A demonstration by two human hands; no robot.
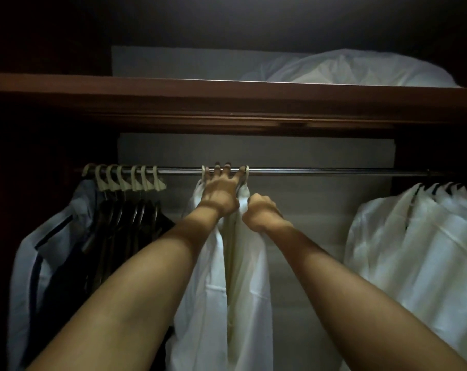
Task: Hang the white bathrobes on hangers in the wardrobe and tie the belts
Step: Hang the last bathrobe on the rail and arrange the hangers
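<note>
Here the left hand [220, 192] curls its fingers over the rail [320, 171] between two hanger hooks, while the right hand [261, 211] grips the white bathrobe [249, 263] hanging mid-wardrobe, between spare hangers [128, 180] and more white garments [414, 236].

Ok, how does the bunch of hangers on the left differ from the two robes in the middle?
The empty dark hangers are packed together; the white bathrobes hang apart from them at mid-rail. The hangers go untouched; the left hand is at the robes' hooks and the right hand grips robe fabric. Both hang from the metal rail.
</note>
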